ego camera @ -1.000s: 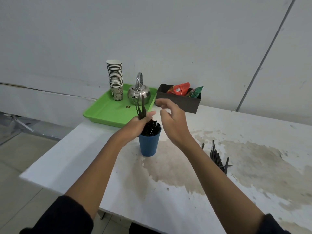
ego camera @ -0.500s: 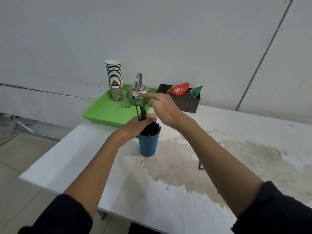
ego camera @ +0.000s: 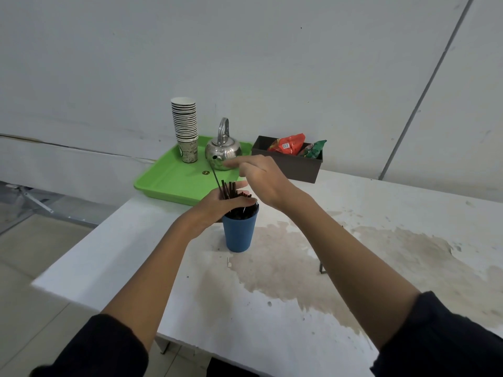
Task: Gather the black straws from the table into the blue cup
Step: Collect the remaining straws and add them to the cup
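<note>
At frame centre, left hand [ego camera: 217, 205] grips black straws [ego camera: 230, 189] upright over blue cup [ego camera: 240, 232] on desk [ego camera: 381, 213]; right hand [ego camera: 261, 174] hovers loosely open above. Straws likely light, thin, slippery: pinch bundle mid-length.

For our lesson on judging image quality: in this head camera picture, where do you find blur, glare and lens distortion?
Head view: the right hand has soft, blurred fingertips; the kettle shows bright glare spots on its metal; the wall seam at upper right bows slightly, a wide-angle effect; lighting is flat, with only faint shadows beside the blue cup.
</note>
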The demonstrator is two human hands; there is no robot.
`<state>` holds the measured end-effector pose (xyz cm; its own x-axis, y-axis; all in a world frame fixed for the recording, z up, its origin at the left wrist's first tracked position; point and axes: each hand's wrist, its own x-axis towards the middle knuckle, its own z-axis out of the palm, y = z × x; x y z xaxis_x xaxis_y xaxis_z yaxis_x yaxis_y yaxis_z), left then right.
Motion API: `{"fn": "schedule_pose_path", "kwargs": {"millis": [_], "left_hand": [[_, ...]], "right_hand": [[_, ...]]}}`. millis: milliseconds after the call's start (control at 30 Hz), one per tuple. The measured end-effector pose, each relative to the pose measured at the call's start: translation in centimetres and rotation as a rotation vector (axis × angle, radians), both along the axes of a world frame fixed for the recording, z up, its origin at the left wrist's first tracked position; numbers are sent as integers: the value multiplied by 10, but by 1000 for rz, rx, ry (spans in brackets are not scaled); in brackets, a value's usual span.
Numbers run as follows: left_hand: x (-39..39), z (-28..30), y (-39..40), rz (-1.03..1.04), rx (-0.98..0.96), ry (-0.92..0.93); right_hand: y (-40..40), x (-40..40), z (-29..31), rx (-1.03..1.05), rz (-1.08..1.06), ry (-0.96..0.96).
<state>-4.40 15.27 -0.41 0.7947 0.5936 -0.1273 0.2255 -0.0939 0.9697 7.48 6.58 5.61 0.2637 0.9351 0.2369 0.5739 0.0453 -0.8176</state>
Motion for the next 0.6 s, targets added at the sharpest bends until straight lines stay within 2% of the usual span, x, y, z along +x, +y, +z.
{"fn": "schedule_pose_path", "kwargs": {"millis": [133, 300, 367, 467, 600], "left_hand": [[-3, 1, -1, -21, 61, 16], [-12, -1, 0, -12, 60, 16], [-20, -4, 1, 6, 29, -11], [-27, -7, 2, 76, -27, -73], [-25, -8, 3, 207, 19, -204]], "right_hand": [[11, -15, 4, 19, 50, -83], [15, -22, 1, -115, 22, -220], [10, -18, -1, -110, -16, -156], [-2, -13, -3, 0, -30, 77], [-8, -9, -9, 80, -142, 179]]}}
